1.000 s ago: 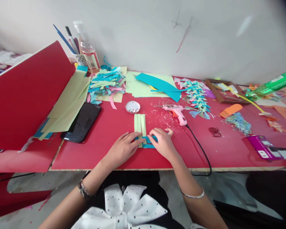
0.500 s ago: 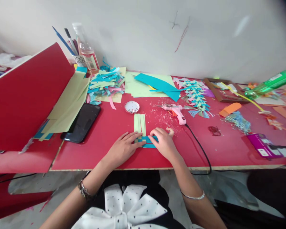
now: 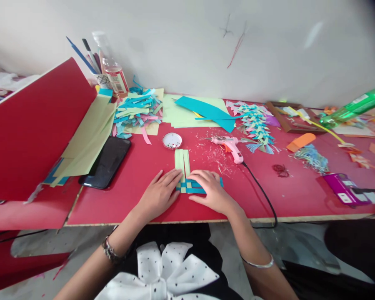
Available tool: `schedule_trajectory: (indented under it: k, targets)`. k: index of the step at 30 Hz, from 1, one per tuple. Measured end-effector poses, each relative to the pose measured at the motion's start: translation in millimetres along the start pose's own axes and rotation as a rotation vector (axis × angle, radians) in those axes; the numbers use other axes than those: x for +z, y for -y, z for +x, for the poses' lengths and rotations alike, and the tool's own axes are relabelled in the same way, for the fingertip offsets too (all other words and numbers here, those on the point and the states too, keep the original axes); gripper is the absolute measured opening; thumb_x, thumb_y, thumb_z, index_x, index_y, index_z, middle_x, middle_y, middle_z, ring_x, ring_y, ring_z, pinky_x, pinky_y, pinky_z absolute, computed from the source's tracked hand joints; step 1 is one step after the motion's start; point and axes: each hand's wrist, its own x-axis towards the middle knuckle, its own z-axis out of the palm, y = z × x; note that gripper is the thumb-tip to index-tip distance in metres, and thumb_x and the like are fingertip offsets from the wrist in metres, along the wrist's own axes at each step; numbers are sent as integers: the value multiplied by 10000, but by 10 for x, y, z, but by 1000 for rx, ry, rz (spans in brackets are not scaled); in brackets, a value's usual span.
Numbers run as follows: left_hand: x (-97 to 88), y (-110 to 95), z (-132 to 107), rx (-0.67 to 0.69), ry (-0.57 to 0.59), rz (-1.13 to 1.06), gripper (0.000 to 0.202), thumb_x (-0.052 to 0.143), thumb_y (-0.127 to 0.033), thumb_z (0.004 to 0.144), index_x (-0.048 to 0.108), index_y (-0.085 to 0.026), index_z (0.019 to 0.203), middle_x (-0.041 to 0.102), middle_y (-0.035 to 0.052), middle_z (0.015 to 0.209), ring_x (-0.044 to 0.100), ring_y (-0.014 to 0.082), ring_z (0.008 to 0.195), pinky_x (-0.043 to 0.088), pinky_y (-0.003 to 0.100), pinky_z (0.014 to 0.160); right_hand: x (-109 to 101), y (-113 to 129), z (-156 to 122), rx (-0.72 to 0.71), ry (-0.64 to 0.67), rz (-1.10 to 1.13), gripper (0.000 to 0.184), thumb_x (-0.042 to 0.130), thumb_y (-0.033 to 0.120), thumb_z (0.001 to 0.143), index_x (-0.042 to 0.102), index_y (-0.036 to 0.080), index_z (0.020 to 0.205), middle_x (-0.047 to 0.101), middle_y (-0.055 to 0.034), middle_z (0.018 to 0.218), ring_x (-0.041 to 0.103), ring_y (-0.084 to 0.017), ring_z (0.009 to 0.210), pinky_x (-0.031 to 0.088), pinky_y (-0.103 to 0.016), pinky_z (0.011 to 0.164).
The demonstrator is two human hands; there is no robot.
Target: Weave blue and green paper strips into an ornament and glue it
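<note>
Several flat strips (image 3: 183, 186), probably paper, checker-woven between hands (image 3: 160, 193).

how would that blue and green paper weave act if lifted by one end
The paper weave would probably feel light, since its strips look thin. The pale green strips may flop or splay; a gap shows between them. The blue strips might slide out, as they extend unwoven rightward.
</note>
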Motion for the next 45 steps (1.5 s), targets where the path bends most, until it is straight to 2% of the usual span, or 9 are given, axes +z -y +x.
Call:
schedule_trajectory:
  k: [11,21,40,45]
  targets:
    - [0,8,8,8,7,7,419,306,-289,868,350,-182,1271,378,63,1340,348,172,1219,236,398,1032,2,-79,45,-22,11,51,218,523,361,786,520,267,982,528,-19,1117,459,-186,1037,255,-354,870]
    - [17,11,8,9,-3,-6,409,332,-272,859,372,-188,1258,390,64,1331,355,179,1214,251,405,1024,13,-63,60,-43,-14,18,202,542,360,772,535,260,947,549,-12,1096,472,-180,1004,237,-357,873]
    - [-26,-24,15,-8,9,16,405,336,-265,859,372,-169,1251,394,72,1325,356,180,1209,247,402,1026,35,-46,37,-35,-41,31,216,515,356,789,543,254,977,539,-19,1123,460,-181,1020,275,-347,879]
    - [-50,-28,23,59,-53,13,382,379,-231,849,401,-185,1227,442,84,1255,424,200,1127,344,369,956,58,-44,32,-34,-47,-1,231,522,369,782,546,247,977,538,-27,1129,457,-186,1029,266,-352,878]
